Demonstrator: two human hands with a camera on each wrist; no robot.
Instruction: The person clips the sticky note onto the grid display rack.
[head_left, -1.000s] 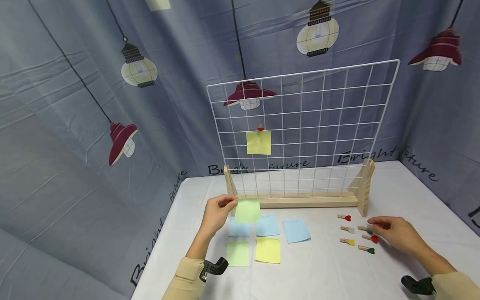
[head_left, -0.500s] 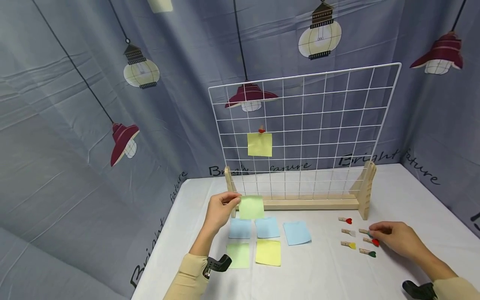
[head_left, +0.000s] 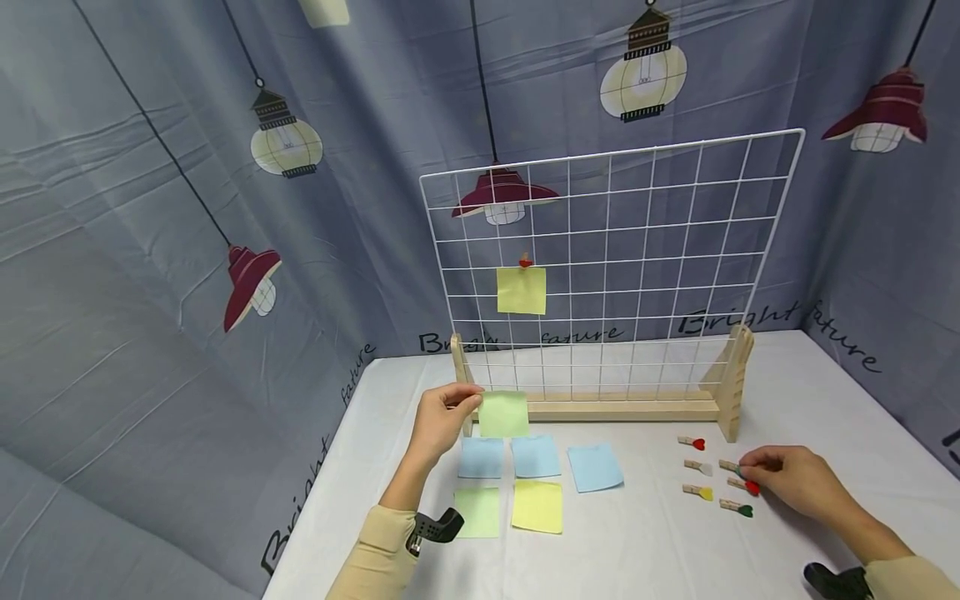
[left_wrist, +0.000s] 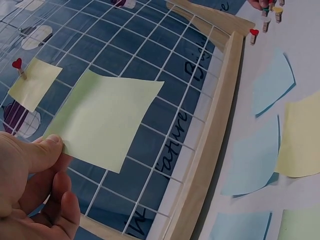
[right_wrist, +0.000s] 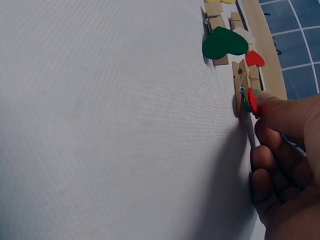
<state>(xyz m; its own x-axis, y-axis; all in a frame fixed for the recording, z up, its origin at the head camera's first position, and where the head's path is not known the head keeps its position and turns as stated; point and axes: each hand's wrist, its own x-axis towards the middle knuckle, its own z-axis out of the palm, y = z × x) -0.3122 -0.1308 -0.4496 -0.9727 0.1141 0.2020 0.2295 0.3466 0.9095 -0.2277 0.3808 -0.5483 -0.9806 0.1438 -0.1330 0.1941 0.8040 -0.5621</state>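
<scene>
My left hand (head_left: 441,421) pinches a light green sticky note (head_left: 504,414) by its left corner between thumb and fingers. In the left wrist view the note (left_wrist: 107,120) hangs in front of the wire grid (left_wrist: 172,65), apart from the table. My right hand (head_left: 797,482) is low over the table at the right, its thumb and fingertip pinching the green-heart clothespin (head_left: 730,468). A red-heart clothespin (right_wrist: 241,90) lies right against those fingertips in the right wrist view and partly hides the green one. A yellow note (head_left: 521,291) hangs on the grid under a red-heart clothespin (head_left: 526,261).
The white grid stands in a wooden base (head_left: 622,410) at the back. Blue notes (head_left: 595,467), a yellow note (head_left: 537,507) and a green note (head_left: 477,512) lie on the white table (head_left: 622,558). Several heart clothespins, one yellow (head_left: 697,492), lie left of my right hand.
My left hand has raised the green note slightly and moved it right. My right fingertips have come down and closed on the green-heart clothespin.
</scene>
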